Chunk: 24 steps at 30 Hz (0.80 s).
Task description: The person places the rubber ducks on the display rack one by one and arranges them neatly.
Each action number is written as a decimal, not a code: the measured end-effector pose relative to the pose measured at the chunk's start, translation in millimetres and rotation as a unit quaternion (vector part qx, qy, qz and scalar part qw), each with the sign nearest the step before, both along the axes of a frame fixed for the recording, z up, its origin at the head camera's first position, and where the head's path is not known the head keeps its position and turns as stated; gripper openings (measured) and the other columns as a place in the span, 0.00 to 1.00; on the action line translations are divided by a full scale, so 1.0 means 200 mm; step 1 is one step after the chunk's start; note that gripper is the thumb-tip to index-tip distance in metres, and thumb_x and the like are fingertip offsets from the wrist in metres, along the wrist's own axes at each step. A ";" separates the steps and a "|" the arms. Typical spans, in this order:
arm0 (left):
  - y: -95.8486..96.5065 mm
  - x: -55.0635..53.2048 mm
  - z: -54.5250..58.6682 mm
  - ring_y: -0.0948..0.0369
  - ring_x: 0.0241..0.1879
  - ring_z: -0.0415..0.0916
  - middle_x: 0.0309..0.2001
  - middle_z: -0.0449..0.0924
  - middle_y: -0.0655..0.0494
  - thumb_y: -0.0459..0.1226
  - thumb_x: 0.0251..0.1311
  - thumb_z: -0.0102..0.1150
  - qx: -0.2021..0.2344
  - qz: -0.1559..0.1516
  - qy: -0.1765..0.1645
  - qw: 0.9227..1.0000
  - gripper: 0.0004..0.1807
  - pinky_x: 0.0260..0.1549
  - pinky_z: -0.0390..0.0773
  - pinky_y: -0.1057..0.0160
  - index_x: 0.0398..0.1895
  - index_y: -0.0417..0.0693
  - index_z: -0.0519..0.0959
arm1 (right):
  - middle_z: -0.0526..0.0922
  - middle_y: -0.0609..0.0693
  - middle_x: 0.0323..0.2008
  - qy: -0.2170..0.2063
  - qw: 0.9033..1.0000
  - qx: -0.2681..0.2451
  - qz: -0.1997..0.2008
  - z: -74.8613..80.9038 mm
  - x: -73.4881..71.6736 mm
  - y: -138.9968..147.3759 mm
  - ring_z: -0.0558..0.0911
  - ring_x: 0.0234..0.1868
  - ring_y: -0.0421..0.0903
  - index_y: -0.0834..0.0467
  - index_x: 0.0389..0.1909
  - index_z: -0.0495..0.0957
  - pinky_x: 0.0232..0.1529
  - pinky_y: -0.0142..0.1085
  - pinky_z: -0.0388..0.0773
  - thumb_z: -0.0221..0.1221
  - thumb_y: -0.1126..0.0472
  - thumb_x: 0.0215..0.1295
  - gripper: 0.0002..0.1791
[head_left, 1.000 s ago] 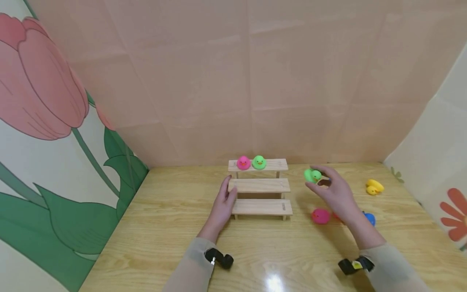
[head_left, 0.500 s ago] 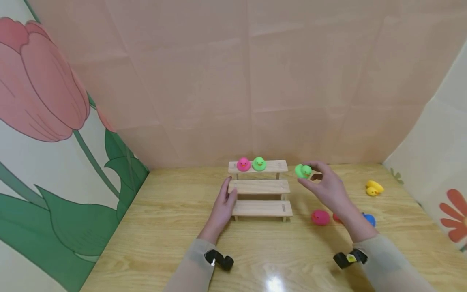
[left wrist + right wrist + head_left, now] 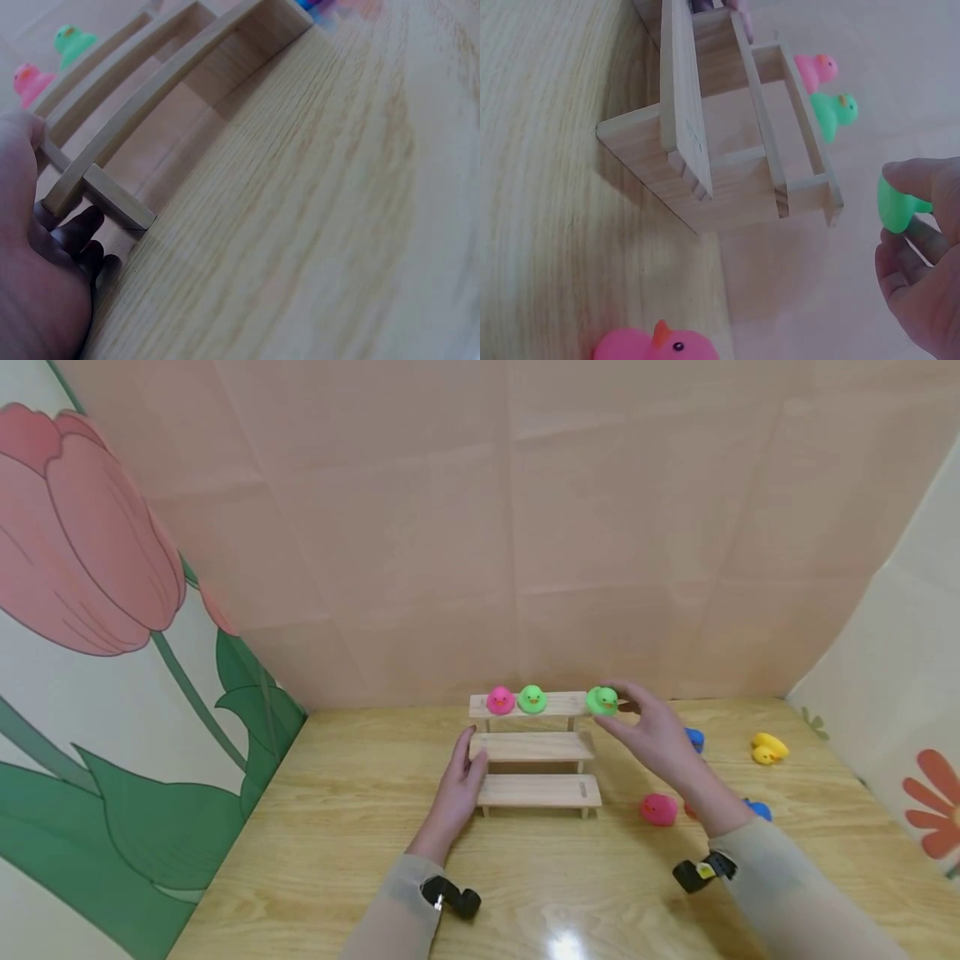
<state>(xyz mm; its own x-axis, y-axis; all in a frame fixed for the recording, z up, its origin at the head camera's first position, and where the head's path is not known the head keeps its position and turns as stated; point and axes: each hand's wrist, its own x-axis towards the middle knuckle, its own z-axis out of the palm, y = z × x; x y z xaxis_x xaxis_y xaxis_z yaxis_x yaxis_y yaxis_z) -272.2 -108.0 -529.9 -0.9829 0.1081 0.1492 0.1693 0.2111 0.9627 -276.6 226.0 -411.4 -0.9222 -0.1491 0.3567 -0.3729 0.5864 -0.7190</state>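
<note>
A three-tier wooden shelf [image 3: 534,746] stands on the table near the back wall. On its top tier sit a pink rubber duck [image 3: 500,700] and, to the right of it, a green rubber duck [image 3: 532,699]. My left hand [image 3: 455,781] grips the shelf's left end; in the left wrist view the thumb and curled fingers lie about that end. Between thumb and fingers, my right hand [image 3: 651,735] pinches another green rubber duck [image 3: 602,701] at the top tier's right end. The right wrist view shows this duck [image 3: 894,206] held apart from the shelf.
To the right of the shelf lie a pink duck [image 3: 659,809], a partly hidden red thing [image 3: 690,811], two blue things [image 3: 693,740] and a yellow duck [image 3: 768,747] on its side. A pinkish covering [image 3: 525,527] hangs behind the table.
My right hand has moved left and slightly up with the green duck, to the top tier's right end. This uncovers a blue thing behind the wrist. My left hand stays on the shelf.
</note>
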 end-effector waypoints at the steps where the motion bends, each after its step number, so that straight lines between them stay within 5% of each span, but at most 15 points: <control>1: 0.00 0.00 0.00 0.43 0.84 0.55 0.89 0.51 0.47 0.63 0.84 0.48 0.000 -0.001 0.002 1.000 0.40 0.82 0.57 0.42 0.92 0.70 0.51 | 0.79 0.60 0.71 -0.001 1.000 0.000 0.002 0.00 -0.01 -0.01 0.80 0.67 0.67 0.57 0.77 0.74 0.54 0.60 0.88 0.70 0.55 0.79 0.31; 24: 0.00 0.01 0.00 0.43 0.85 0.53 0.89 0.49 0.49 0.63 0.85 0.47 -0.005 -0.003 -0.002 1.000 0.41 0.83 0.57 0.42 0.92 0.68 0.50 | 0.80 0.62 0.71 -0.006 0.999 0.014 0.047 0.01 -0.15 -0.13 0.77 0.72 0.68 0.59 0.77 0.75 0.70 0.66 0.76 0.70 0.63 0.78 0.30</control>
